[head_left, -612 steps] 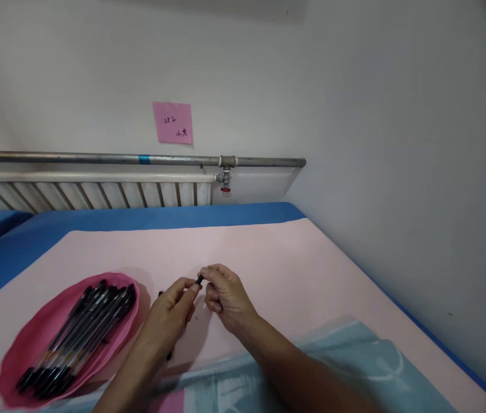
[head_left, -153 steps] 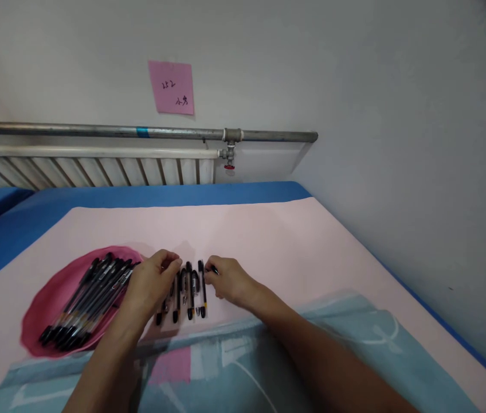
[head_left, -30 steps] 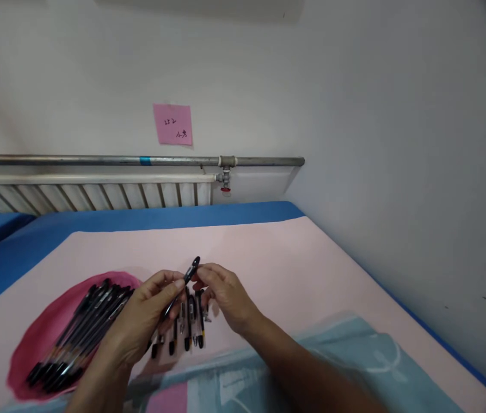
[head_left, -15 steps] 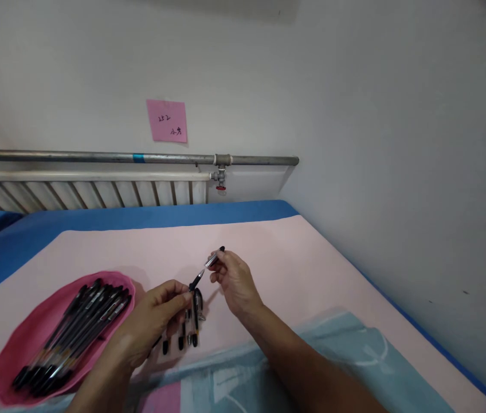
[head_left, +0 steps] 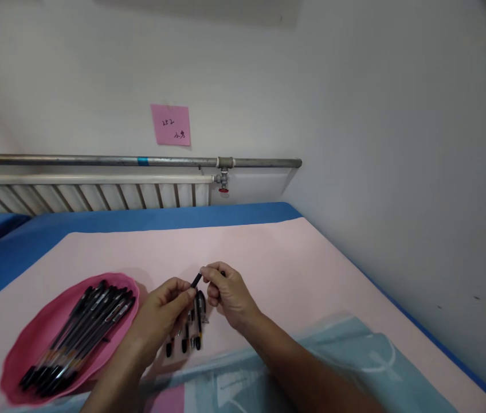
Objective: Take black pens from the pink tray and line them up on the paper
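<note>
My left hand point(head_left: 163, 312) is closed in a pinch on a pen point(head_left: 196, 280) whose black grip points up and to the right. At the pen's tip, my right hand point(head_left: 230, 292) has its thumb and forefinger pressed together. A black-ended pen cap point(head_left: 223, 273) pokes out from among the right hand's fingers, mostly hidden. Beneath my hands several pens and loose pen parts point(head_left: 198, 330) lie on the pink surface, partly covered by the left hand. To the left, a pink basket point(head_left: 15, 353) holds a stack of capped black pens point(head_left: 90, 321).
A light-blue patterned cloth point(head_left: 341, 344) lies along the near edge of the pink table cover point(head_left: 269, 246). Behind the blue table edge point(head_left: 161, 217) are a radiator point(head_left: 97, 195), a metal pipe and a red-handled valve point(head_left: 223, 190). A pink note point(head_left: 171, 125) hangs on the wall.
My right hand has come down and its fingers now pinch the pen's tip, with the cap tucked back in the hand. The left hand still grips the pen. The view has shifted slightly.
</note>
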Available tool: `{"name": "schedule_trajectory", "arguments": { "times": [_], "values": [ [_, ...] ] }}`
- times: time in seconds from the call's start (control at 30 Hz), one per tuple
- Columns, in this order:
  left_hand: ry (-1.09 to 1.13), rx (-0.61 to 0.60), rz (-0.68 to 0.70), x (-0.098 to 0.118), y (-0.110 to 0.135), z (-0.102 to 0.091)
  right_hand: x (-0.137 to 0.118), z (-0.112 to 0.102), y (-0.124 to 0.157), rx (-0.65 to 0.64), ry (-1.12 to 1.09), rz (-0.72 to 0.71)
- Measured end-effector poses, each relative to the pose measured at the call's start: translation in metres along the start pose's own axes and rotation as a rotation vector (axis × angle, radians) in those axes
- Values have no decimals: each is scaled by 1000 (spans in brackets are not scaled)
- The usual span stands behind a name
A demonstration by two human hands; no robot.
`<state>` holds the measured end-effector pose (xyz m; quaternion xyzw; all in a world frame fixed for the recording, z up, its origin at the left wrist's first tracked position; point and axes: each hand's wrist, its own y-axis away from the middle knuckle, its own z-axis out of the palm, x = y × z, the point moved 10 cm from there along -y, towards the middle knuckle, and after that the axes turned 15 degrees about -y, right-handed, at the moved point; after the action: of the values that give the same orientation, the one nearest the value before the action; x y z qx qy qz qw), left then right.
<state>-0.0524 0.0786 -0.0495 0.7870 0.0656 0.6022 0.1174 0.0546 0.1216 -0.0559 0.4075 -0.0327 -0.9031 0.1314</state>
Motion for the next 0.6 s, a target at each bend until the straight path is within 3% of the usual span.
{"name": "schedule_trajectory", "arguments": {
  "times": [0.27, 0.6],
  "values": [
    [-6, 66, 29, 3, 1, 7, -3, -2, -2, 8, -28, -28],
    [128, -20, -57, 1, 4, 14, -2, 8, 2, -45, -87, 37]
  ]
}}
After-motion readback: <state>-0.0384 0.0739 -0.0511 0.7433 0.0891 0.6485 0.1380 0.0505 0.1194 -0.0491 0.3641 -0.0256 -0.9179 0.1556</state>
